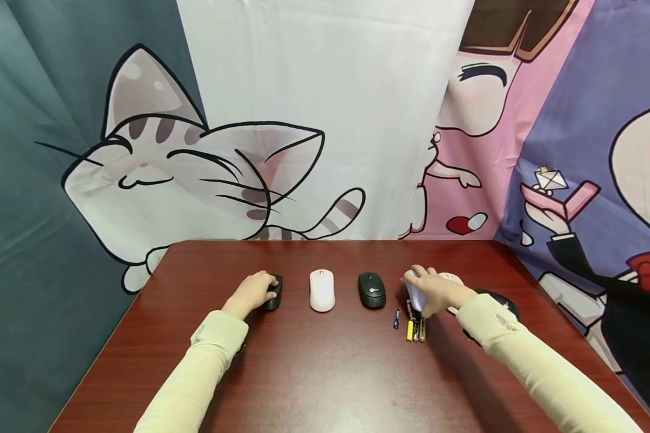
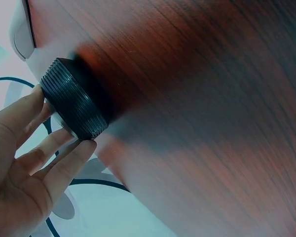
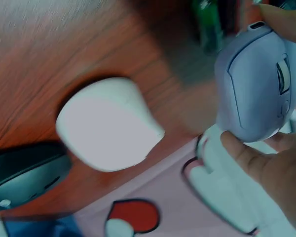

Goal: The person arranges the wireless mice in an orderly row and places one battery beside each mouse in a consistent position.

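Note:
At the left of the row, my left hand [image 1: 253,293] grips a black computer mouse [image 1: 273,294] on the tabletop. The left wrist view shows fingers and thumb at the ends of this mouse's ridged side [image 2: 75,101]. Toward the right, my right hand [image 1: 437,293] holds a lavender mouse [image 1: 416,293] between thumb and fingers. Its scroll wheel and front port show in the right wrist view, where the lavender mouse [image 3: 256,84] looks raised off the wood. Several small batteries [image 1: 416,331] lie just in front of it, partly hidden by the hand. One blue battery [image 1: 396,319] lies apart on their left.
Between the hands are a white mouse [image 1: 322,291] and another black mouse [image 1: 372,290]. Behind my right wrist sit a pale rounded mouse [image 3: 108,123] and a dark mouse [image 3: 29,173]. A printed curtain [image 1: 325,120] hangs at the back edge of the brown table [image 1: 314,373].

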`<state>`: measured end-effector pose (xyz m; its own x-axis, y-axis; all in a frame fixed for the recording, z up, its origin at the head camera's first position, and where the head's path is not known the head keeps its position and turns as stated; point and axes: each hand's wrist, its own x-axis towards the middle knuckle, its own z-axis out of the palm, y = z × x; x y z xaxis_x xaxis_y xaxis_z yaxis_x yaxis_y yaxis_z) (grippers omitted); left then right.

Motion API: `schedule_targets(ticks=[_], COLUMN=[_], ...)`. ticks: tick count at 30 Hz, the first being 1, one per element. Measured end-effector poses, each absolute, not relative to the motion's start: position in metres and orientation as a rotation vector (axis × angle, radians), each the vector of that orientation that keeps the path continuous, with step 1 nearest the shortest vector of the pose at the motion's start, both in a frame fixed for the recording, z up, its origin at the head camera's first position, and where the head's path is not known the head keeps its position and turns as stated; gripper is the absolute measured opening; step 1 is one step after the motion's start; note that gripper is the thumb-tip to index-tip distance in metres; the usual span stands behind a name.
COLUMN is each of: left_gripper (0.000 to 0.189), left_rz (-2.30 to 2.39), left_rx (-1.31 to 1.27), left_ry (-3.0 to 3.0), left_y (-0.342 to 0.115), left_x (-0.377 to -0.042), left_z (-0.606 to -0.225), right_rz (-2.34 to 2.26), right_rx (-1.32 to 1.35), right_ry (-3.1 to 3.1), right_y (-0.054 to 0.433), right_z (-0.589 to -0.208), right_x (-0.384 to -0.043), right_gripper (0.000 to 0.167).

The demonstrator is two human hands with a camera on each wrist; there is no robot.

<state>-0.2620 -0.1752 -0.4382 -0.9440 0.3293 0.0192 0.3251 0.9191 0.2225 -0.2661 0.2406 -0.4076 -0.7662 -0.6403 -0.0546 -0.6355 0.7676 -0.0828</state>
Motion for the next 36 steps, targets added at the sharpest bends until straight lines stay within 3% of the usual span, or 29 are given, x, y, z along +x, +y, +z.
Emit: schedule_targets(ticks=[11, 20, 26, 33, 36], left_gripper=[0.022, 0.022, 0.022, 0.022, 0.022], left_rz=[0.350, 0.327, 0.335, 0.344, 0.357], left_rx=[0.529, 0.532, 0.530, 0.530, 0.513], left_ry=[3.061, 3.067, 3.076, 3.086, 3.083], left_y=[-0.175, -0.176, -0.175, -0.175, -0.175], left_x=[-0.261, -0.261, -0.262, -0.261, -0.261], left_z=[-0.438, -0.440, -0.441, -0.441, -0.441], right_rz=[-0.087, 0.244, 0.297, 0.222, 0.220], right_rx=[-1.169, -1.255, -1.249, -1.227, -1.338], right_ry=[2.757, 2.672, 2.676, 2.612, 2.572], right_y=[0.194, 0.161, 0.157, 0.160, 0.163], right_z=[-0.405, -0.427, -0.433, -0.430, -0.425], right_x=[-0.210, -0.159, -0.152, -0.149, -0.152], right_gripper=[0.080, 0.085, 0.083, 0.091, 0.084])
